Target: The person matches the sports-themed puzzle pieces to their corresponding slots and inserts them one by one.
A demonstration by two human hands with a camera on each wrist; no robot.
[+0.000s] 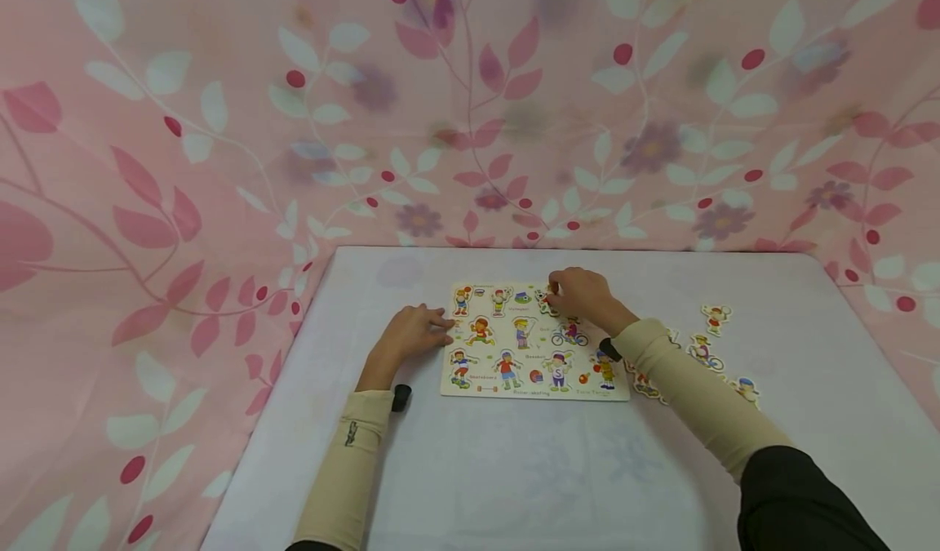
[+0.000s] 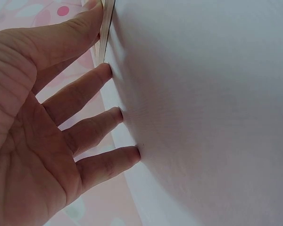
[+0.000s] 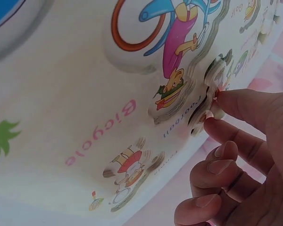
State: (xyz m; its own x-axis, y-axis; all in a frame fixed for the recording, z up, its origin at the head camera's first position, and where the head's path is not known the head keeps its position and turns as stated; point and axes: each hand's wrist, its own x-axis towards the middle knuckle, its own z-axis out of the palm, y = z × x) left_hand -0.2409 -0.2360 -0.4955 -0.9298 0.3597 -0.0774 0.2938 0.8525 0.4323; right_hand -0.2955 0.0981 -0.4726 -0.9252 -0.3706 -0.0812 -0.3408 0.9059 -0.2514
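A wooden puzzle board (image 1: 542,343) printed with sports figures lies on the table. At its upper right my right hand (image 1: 583,294) pinches a small figure puzzle piece (image 1: 545,299) between thumb and index finger. In the right wrist view the piece is at the recess beside the word "Football", largely hidden by the fingertips; I cannot tell whether it is fully seated. My left hand (image 1: 411,331) is at the board's left edge. In the left wrist view that hand's (image 2: 75,122) thumb touches the board's edge (image 2: 106,28), while the other visible fingertips rest on the cloth.
Several loose figure pieces lie right of the board, among them a top one (image 1: 716,317), a cyclist (image 1: 705,353) and one in a blue cap (image 1: 747,390). Others are partly under the right forearm. A white cloth (image 1: 514,477) covers the table; a pink floral curtain (image 1: 470,126) hangs behind.
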